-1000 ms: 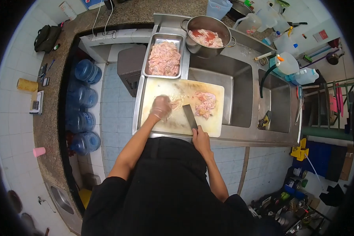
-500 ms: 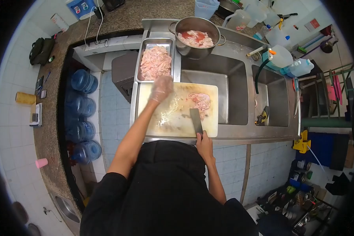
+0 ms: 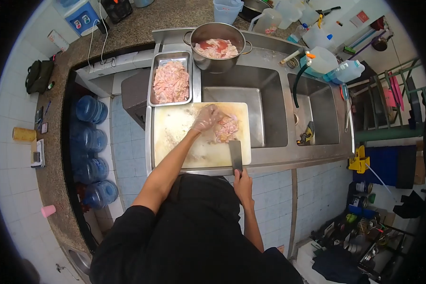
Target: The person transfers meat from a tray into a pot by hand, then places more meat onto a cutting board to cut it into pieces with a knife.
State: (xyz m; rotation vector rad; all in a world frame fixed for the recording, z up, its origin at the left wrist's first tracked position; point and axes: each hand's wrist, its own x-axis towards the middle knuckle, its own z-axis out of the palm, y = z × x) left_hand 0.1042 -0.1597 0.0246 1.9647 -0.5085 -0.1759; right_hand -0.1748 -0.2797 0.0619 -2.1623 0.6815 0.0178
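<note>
My left hand (image 3: 207, 118), in a clear plastic glove, is over the white cutting board (image 3: 170, 142), at the left edge of a small pile of raw meat (image 3: 227, 129). Its fingers are bent toward the pile; whether they pinch any meat is too small to tell. My right hand (image 3: 242, 182) is wrapped round the handle of a cleaver (image 3: 236, 154), whose wide blade lies over the board's right part, just below the pile. Behind the board, a metal tray (image 3: 190, 90) holds a heap of pale sliced meat (image 3: 171, 81).
A steel pot (image 3: 216, 64) with meat and reddish liquid stands behind the tray's right side. Two sink basins (image 3: 270, 109) lie right of the board. A dark hose (image 3: 296, 90) hangs into the smaller one. Plastic jugs (image 3: 323, 61) stand behind it.
My left hand has moved right, from beside the tray to the meat pile. The cleaver remains in my right hand, its blade more upright in view. The whole view has shifted somewhat.
</note>
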